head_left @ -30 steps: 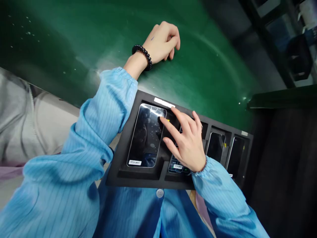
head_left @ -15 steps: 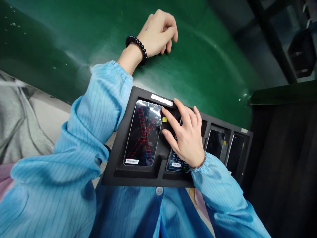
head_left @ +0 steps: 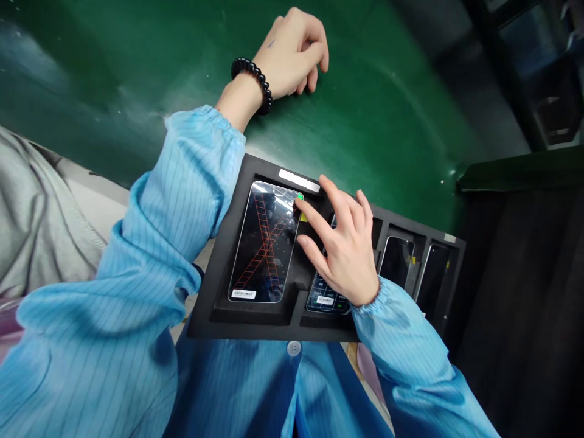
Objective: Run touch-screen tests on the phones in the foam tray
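Observation:
My right hand (head_left: pixel 345 246) is open, fingers spread, over a black compartment tray (head_left: pixel 269 334). Its index fingertip touches the upper right corner of a large smartphone (head_left: pixel 262 249), beside a small green patch on the screen. Orange-red ladder-like bands cross in an X on that dark screen, and a barcode label sits at its lower left. Partly hidden under the same hand lies a second smartphone (head_left: pixel 319 292) with a lit grid of buttons. My left hand (head_left: pixel 292 55), wearing a black coiled band, rests on the green tabletop with its fingers loosely curled and nothing visible in them.
Two more dark-screened smartphones, a nearer one (head_left: pixel 396 261) and an outer one (head_left: pixel 433 277), lie in the tray's right compartments. The tray spans from the green table (head_left: pixel 387 121) edge toward my body. Dark drapery (head_left: pixel 515 274) hangs at the right.
A green patch has appeared at the large phone's upper right corner beside my right index fingertip. The crossed bands have turned from red to orange-red. My hands have barely moved.

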Tool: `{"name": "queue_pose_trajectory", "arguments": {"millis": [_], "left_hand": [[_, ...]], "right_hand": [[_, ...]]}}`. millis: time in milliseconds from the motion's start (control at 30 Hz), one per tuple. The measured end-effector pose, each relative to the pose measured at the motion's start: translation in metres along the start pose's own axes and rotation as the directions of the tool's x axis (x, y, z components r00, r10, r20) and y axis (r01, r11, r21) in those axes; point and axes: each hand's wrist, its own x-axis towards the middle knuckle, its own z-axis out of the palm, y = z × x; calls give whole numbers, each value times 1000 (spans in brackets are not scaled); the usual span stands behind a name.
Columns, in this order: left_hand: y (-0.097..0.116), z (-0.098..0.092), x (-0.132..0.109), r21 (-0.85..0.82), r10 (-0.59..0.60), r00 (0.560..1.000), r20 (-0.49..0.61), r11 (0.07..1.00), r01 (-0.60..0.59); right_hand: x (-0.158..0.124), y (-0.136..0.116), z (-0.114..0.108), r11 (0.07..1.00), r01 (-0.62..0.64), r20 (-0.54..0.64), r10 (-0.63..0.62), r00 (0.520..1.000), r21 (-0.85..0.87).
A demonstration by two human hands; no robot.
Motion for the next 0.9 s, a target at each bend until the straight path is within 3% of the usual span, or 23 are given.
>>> {"name": "queue_pose_trajectory", "arguments": {"millis": [233, 700, 900], "left_hand": [[0, 0, -1, -5, -5, 1000, 7, 1000, 5], [5, -2, 0, 28, -60, 997, 57, 998, 58], [-3, 1, 1, -53, -54, 997, 48, 997, 57]], "right_hand": [[0, 0, 0, 1000, -9, -21, 8, 1000, -10], [-9, -17, -4, 988, 151, 19, -151, 988, 32], [-17, -25, -4, 981, 188, 32, -190, 981, 48]]}}
